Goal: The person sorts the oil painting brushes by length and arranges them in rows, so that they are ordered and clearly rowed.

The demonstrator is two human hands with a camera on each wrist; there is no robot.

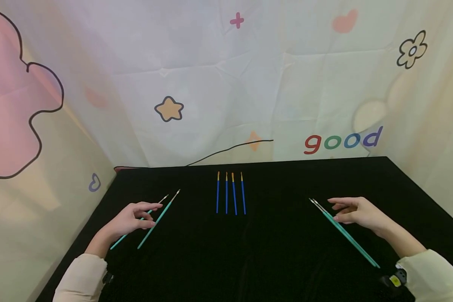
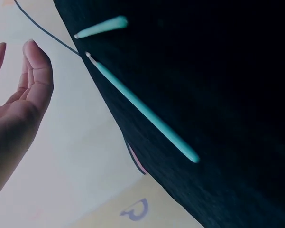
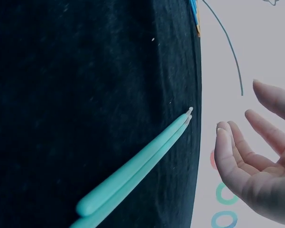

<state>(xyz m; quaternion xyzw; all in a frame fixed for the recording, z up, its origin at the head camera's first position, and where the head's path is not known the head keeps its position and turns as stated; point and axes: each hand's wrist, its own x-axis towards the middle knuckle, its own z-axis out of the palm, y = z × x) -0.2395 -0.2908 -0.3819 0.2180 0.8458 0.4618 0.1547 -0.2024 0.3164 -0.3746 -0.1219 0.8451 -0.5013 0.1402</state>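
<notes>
Over the left part of the black table, my left hand [image 1: 134, 218] hovers with loosely bent fingers and grips nothing. Two teal paintbrushes lie beneath and beside it: one brush [image 1: 146, 237] passes by the fingertips, and the other brush [image 1: 120, 240] is partly hidden by the hand. My right hand [image 1: 358, 214] is likewise relaxed, holding nothing. Its fingertips are close to a pair of teal paintbrushes [image 1: 353, 242] lying side by side at a slant. In the right wrist view the fingers of that hand [image 3: 256, 161] show apart from the brushes [image 3: 137, 161].
Several blue paintbrushes [image 1: 234, 195] with orange-yellow tips lie in an upright row at the table's far middle. A black cloth covers the table [image 1: 219, 256]. Behind it hangs a pale printed curtain [image 1: 211, 84], meeting the table's back edge.
</notes>
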